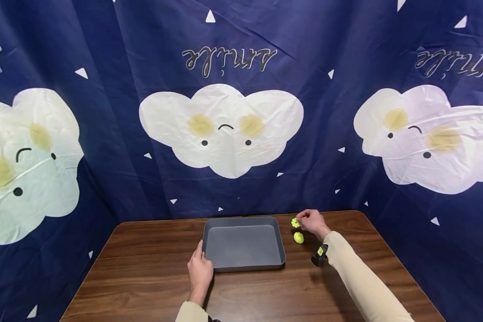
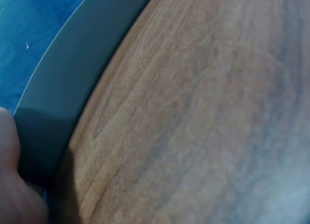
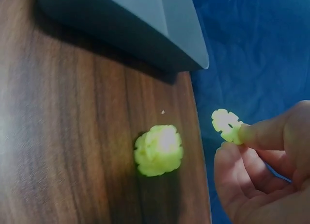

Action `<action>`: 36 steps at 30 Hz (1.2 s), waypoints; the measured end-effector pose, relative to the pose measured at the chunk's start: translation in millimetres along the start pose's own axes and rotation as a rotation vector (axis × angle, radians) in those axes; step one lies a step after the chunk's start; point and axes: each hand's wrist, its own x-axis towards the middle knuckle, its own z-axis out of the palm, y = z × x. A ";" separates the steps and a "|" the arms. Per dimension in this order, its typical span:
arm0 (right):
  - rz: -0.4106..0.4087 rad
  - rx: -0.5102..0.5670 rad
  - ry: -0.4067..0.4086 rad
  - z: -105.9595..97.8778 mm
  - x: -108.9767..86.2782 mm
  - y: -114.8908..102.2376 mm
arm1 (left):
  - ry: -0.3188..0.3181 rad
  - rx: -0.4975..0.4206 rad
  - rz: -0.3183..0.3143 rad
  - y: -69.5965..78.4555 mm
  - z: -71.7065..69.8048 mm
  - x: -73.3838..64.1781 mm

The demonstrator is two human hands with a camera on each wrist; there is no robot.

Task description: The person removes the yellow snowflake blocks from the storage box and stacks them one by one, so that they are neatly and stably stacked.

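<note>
In the head view my left hand (image 1: 200,268) rests against the near left corner of a dark grey rectangular tray (image 1: 280,243), with fingers along its left side. The left wrist view shows part of that hand at the tray's outer wall (image 2: 63,78). My right hand (image 1: 311,221) pinches a yellow-green notched snowflake disc (image 3: 226,125) between thumb and fingertips, held up off the table. Nearer to me than this disc, a small stack of matching discs (image 3: 159,150) lies on the table to the right of the tray.
The brown wood-grain table (image 1: 145,268) has its far edge just behind the tray and the right hand. Dark blue curtains (image 1: 116,134) with white clouds hang behind and on both sides. A tiny pale speck (image 3: 163,111) lies near the stack.
</note>
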 end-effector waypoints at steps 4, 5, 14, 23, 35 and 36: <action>0.011 -0.036 0.007 -0.8 -2.4 7.7 | -0.010 0.000 -0.005 0.5 0.2 0.2; 0.013 -0.047 0.009 -0.5 -3.4 9.8 | -0.006 0.000 -0.005 0.0 0.2 -0.1; 0.012 -0.073 0.022 -1.5 -11.2 21.5 | 0.026 -0.011 0.013 0.2 -0.2 -2.8; 0.011 -0.046 0.017 -3.6 -14.2 24.4 | 0.012 -0.010 0.001 0.5 0.0 -1.6; 0.040 -0.029 0.012 -2.6 -17.0 31.6 | 0.033 -0.005 0.013 1.2 2.0 -1.6; 0.037 -0.028 0.010 -2.1 -17.3 32.1 | 0.040 -0.005 0.016 1.2 2.0 -1.8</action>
